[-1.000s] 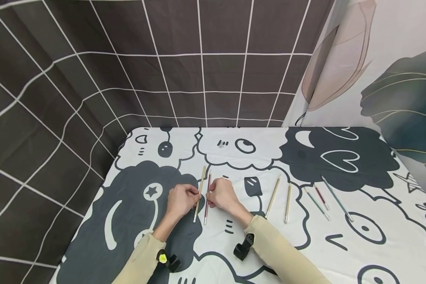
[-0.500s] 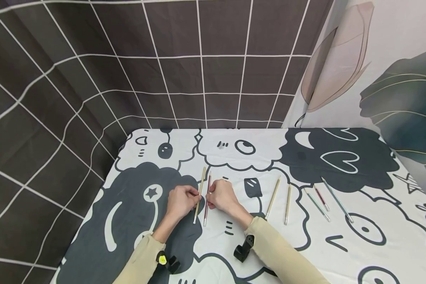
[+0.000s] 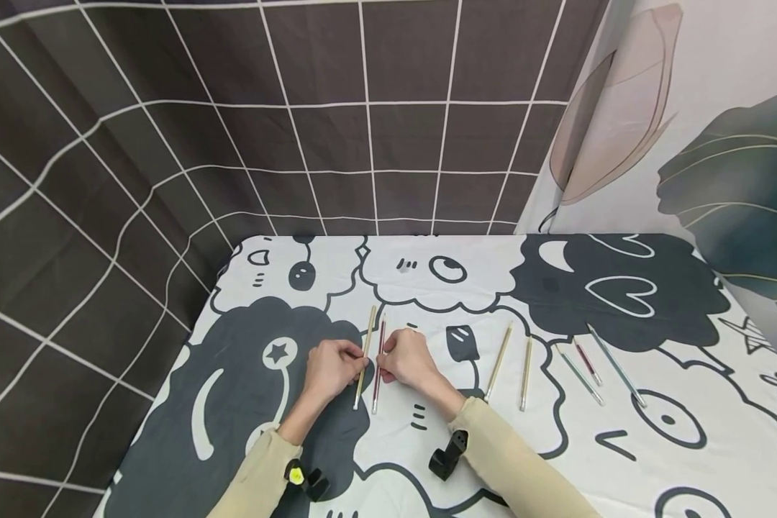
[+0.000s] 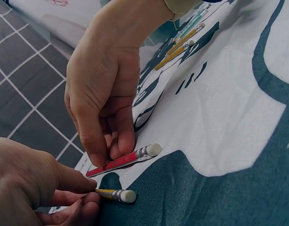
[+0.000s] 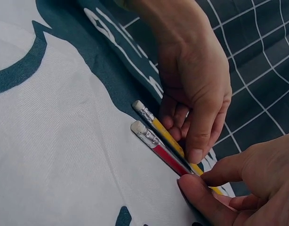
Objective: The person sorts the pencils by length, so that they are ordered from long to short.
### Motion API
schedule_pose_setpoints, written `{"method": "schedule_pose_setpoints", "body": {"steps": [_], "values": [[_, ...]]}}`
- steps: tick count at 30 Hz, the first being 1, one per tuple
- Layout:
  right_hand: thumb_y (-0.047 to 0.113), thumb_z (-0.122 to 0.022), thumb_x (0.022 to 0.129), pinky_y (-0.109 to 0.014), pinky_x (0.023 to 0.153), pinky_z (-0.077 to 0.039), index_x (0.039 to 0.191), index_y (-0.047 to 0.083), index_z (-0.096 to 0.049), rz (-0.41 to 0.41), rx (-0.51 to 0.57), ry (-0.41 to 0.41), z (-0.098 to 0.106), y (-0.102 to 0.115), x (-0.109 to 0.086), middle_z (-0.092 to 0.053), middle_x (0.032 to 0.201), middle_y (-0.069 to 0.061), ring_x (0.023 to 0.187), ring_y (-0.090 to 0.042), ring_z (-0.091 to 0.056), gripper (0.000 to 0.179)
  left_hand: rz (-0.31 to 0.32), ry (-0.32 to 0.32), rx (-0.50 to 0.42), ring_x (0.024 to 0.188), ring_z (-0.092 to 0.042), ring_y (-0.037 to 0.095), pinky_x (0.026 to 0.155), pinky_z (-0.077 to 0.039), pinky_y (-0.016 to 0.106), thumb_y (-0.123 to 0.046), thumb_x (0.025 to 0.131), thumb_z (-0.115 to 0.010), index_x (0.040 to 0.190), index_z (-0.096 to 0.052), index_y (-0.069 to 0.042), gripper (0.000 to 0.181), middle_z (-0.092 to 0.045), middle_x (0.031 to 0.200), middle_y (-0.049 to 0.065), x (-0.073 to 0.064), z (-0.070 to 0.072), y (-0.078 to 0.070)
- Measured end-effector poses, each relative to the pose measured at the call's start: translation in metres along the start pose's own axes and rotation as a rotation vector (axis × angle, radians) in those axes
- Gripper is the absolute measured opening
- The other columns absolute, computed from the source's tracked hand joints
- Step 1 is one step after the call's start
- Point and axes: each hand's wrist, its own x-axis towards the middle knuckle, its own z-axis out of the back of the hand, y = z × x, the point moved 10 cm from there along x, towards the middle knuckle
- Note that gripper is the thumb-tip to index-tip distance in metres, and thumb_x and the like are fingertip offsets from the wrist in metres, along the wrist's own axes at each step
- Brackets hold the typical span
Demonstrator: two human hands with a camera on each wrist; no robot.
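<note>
In the head view my left hand [image 3: 332, 367] pinches a yellow pencil [image 3: 370, 324] between thumb and fingers. Just right of it, my right hand [image 3: 409, 357] pinches a red pencil [image 3: 375, 398]. Both pencils lie on the patterned cloth, nearly parallel with a narrow gap between them, their eraser ends toward me. White erasers and silver ferrules on the yellow pencil [image 5: 169, 136] and the red pencil [image 5: 167, 159] show in the right wrist view. Fingers hide part of each pencil in both wrist views.
To the right lie two more yellow pencils [image 3: 497, 363], a green pencil [image 3: 579, 375], a short red pencil [image 3: 586, 361] and a longer teal pencil [image 3: 617, 365]. A dark gridded curtain [image 3: 408, 137] hangs behind the table's far edge.
The head view has shifted very slightly. Both hands and the pencils stay in the same places, with no visible change of grip.
</note>
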Motion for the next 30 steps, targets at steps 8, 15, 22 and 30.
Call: {"method": "schedule_pose_setpoints", "body": {"steps": [8,15,22,30], "values": [[-0.004,-0.068,0.084,-0.027,0.047,-0.052,0.083,-0.005,-0.062,-0.069,0.103,0.021,0.003,-0.01,-0.004,-0.064,0.056,-0.006,0.047,-0.018,-0.066,0.006,0.024,0.02,-0.058,0.045,-0.06,0.009,0.047,-0.047,0.027,-0.005,0.082,-0.075,0.077,-0.074,-0.005,0.005,-0.062,0.055,-0.006,0.002,-0.004,0.004],[-0.003,-0.063,0.089,-0.032,0.052,-0.056,0.084,-0.005,-0.062,-0.109,0.275,0.071,0.007,-0.016,-0.015,-0.066,0.06,-0.01,0.049,-0.019,-0.067,0.005,0.0,-0.071,-0.034,0.047,-0.059,0.008,0.049,-0.046,0.027,-0.007,0.083,-0.073,0.077,-0.075,-0.006,0.006,-0.062,0.056,-0.007,-0.004,0.008,-0.002],[-0.004,-0.058,0.09,-0.035,0.053,-0.056,0.089,-0.008,-0.062,-0.107,0.33,0.08,0.025,-0.017,-0.028,-0.065,0.064,-0.01,0.051,-0.018,-0.065,0.006,-0.073,-0.174,-0.039,0.052,-0.061,0.008,0.052,-0.047,0.03,-0.008,0.083,-0.074,0.081,-0.076,-0.006,0.003,-0.066,0.062,-0.005,-0.016,0.02,-0.026],[-0.003,-0.055,0.091,-0.036,0.054,-0.057,0.097,-0.012,-0.062,-0.139,0.368,0.05,0.05,-0.028,-0.04,-0.065,0.069,-0.012,0.054,-0.017,-0.064,0.013,-0.025,-0.034,-0.222,0.051,-0.065,0.01,0.048,-0.05,0.027,-0.006,0.085,-0.071,0.087,-0.075,-0.003,0.005,-0.067,0.063,-0.002,-0.018,-0.004,-0.044]]}}
